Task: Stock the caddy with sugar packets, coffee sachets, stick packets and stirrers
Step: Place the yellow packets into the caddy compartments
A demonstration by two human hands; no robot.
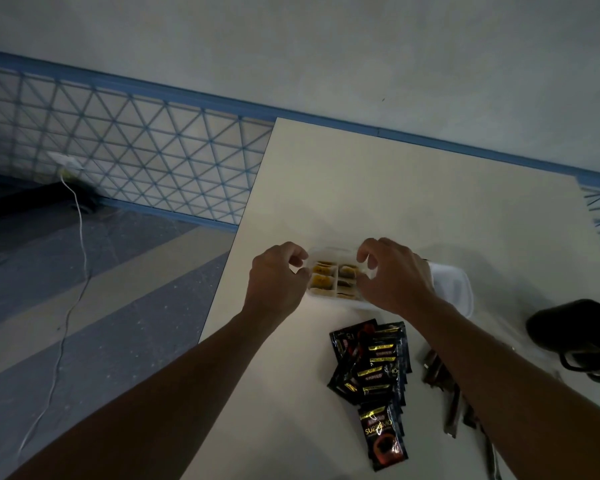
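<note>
Pinching the left rim of the small clear plastic compartmented caddy (329,251), the left hand (278,278) curls its fingers. The caddy sits near the pale table's (395,185) left edge. The right hand (395,275) pinches its right rim. Glossy black coffee sachets (371,362) lie toward the near edge; thin brown sticks (437,372), perhaps stirrers, lie right of them.

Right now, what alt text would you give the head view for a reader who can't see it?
Both hands grip a small white divided caddy on a cream table, left hand at its left edge, right hand at its right. Its compartments hold yellowish and brown packets. Black coffee sachets lie piled nearer the person, dark sticks beside them.
</note>
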